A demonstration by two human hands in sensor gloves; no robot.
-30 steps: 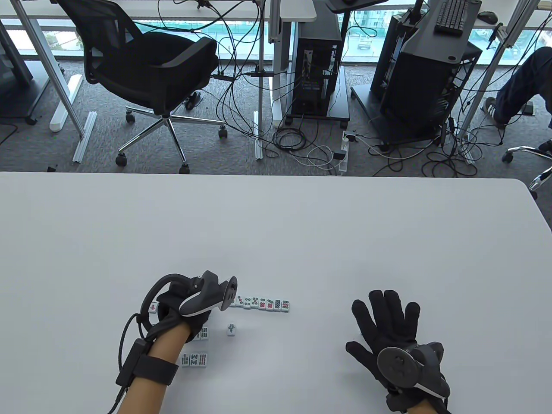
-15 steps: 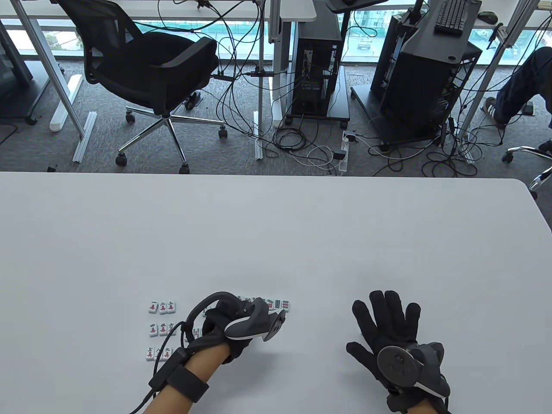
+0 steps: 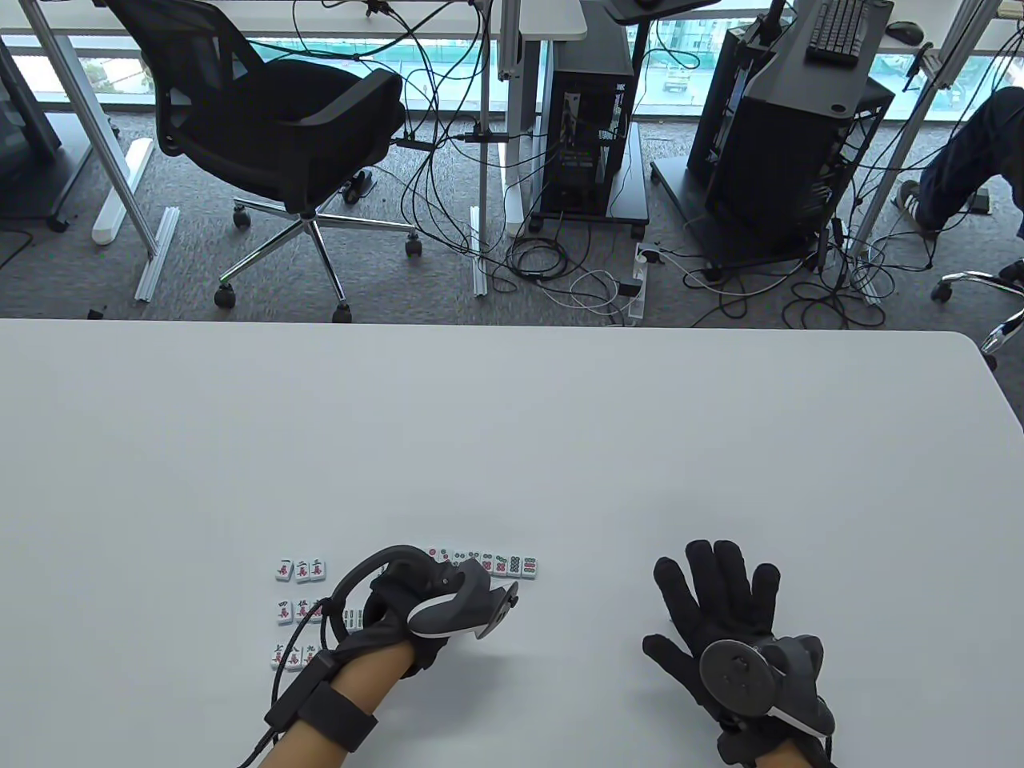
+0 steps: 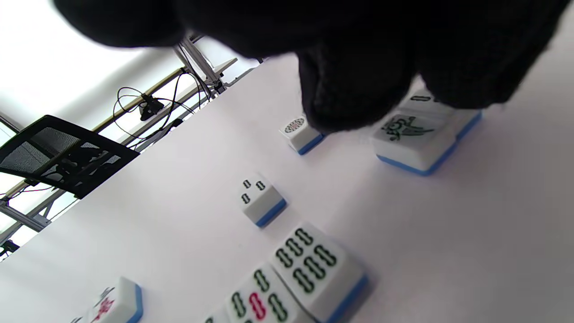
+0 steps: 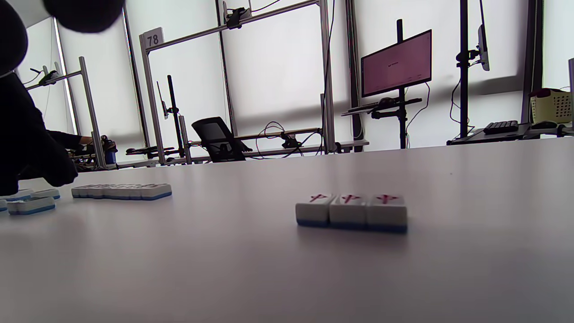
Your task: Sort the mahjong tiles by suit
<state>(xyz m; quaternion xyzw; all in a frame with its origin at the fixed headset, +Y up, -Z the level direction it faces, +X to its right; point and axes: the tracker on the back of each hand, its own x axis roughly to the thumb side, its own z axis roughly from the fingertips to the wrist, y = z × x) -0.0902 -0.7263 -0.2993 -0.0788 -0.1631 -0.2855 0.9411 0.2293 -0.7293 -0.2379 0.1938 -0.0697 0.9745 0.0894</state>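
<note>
Small white mahjong tiles with blue backs lie face up near the table's front. A row of dot tiles point(image 3: 484, 564) lies to the right of three short rows of character tiles point(image 3: 300, 569). My left hand point(image 3: 416, 608) is curled over the bamboo tiles. In the left wrist view its fingertips point(image 4: 354, 107) touch the far edge of a bird tile point(image 4: 410, 134), which lies flat on the table; whether they pinch it is hidden. Loose bamboo tiles point(image 4: 314, 264) lie closer to that camera. My right hand point(image 3: 712, 608) rests flat, fingers spread, holding nothing.
A four-bamboo tile point(image 4: 260, 197) and a single dot tile point(image 4: 298, 130) lie apart on the white table point(image 3: 512, 432). Three red-marked tiles point(image 5: 352, 208) sit side by side in the right wrist view. The table's far edge borders office chairs and cables.
My left hand moved right from over the character tiles, uncovering them, and settled over the bird tile, then drew slightly back. My right hand has not moved.
</note>
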